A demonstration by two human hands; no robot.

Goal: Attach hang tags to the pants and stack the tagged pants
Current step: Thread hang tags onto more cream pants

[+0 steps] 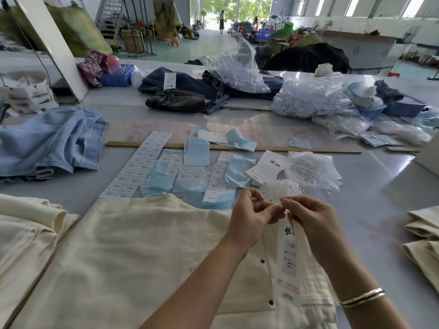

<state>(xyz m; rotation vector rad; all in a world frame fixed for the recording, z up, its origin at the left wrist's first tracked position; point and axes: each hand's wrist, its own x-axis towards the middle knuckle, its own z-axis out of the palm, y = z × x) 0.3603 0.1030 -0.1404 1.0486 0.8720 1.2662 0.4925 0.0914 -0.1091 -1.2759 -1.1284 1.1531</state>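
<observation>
Cream pants (133, 252) lie flat on the table in front of me, waist toward the far side. Above their right part hangs a long white hang tag (289, 264) with black characters. My left hand (249, 217) and my right hand (308, 217) meet at the tag's top end, both pinching it and its thin white string with curled fingers. More cream pants lie folded at the left edge (26, 224) and at the right edge (425, 233). A pile of white strings (280, 188) sits just beyond my hands.
Sticker sheets and blue backing papers (180, 172) cover the table's middle, beside a loose tag (266, 166) and a long wooden ruler (237, 147). Light blue jeans (50, 141) lie at left, dark jeans (180, 91) farther back, plastic bags (308, 98) of tags at right.
</observation>
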